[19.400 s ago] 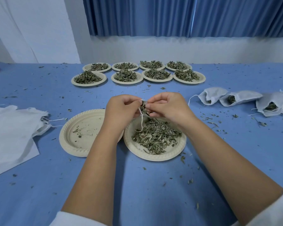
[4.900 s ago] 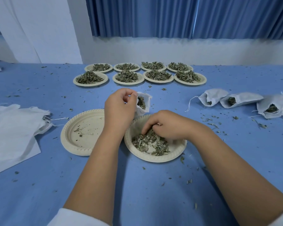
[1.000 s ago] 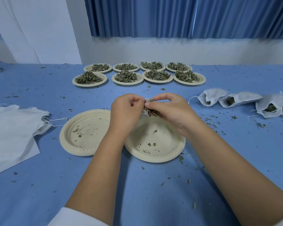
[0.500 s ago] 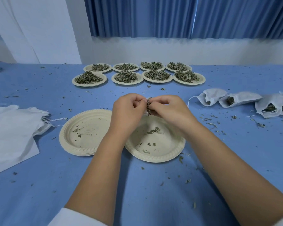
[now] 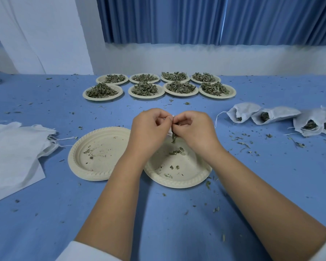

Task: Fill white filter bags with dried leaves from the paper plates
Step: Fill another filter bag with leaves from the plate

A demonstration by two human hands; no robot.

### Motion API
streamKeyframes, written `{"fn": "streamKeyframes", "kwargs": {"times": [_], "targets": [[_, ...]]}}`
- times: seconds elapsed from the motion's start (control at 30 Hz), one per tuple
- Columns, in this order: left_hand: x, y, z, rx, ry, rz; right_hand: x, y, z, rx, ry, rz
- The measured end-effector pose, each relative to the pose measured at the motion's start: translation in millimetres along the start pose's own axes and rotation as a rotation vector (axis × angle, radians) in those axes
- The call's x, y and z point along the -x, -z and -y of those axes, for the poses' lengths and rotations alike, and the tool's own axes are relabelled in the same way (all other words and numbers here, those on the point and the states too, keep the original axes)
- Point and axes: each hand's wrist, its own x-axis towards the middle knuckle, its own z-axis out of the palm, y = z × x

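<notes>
Since the frame of some five seconds ago, the right hand (image 5: 193,130) has risen off the near right plate (image 5: 177,184) to the bag's mouth. The heap on that plate is gone; only scraps and one small clump lie on it now.

Findings at present:

1. The left hand (image 5: 149,129) has its fingers curled, pinching the near edge of the filter bag (image 5: 169,131). The right hand is likewise curled, thumb and forefinger meeting the left fingertips at the bag's top. Whether it also traps leaves in that pinch cannot be told.
2. The bag is almost wholly hidden between the two hands, with only a sliver of white showing. It is held above the far part of the near right plate, apparently so that spills land on the plate and not on the table (image 5: 158,223).
3. A sprig of dried leaves (image 5: 174,137) hangs just below the fingertips, outside the bag and over the plate.
4. The emptied plate (image 5: 77,166) sits at near left, touching or slightly overlapping the working plate.
5. Eight loaded plates (image 5: 181,95) stand in two rows at the far side, well apart from the hands.
6. Filled bags (image 5: 273,115) lie in a row at right with their mouths open, and the stack of unused bags (image 5: 13,147) lies at left.

Assessment: this bag is at its final top-up. The hanging sprig needs tucking in before the bag joins the row.
</notes>
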Motion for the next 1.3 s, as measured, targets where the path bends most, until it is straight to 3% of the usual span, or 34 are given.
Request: {"fn": "streamKeyframes", "kwargs": {"times": [0.07, 0.23, 0.4, 0.63, 1.1, 1.3], "targets": [[0, 0, 0, -0.016, -0.006, 0.007, 0, -1, 0, 0.02, 0.013, 0.008], [-2, 6, 3, 0.045, 0.048, -0.059, -5, 11, 2, -0.27, -0.136, 0.176], [-1, 8, -2, 0.121, 0.083, -0.037, -7, 13, 3, -0.356, -0.093, 0.163], [2, 9, -9, 0.177, 0.097, 0.025, -5, 10, -1, -0.202, -0.014, 0.014], [2, 12, -9, 0.184, 0.104, -0.002, -6, 8, -4, -0.147, 0.061, 0.012], [4, 12, -14, 0.203, 0.095, 0.057, -8, 8, -8, -0.234, -0.148, 0.048]]}}
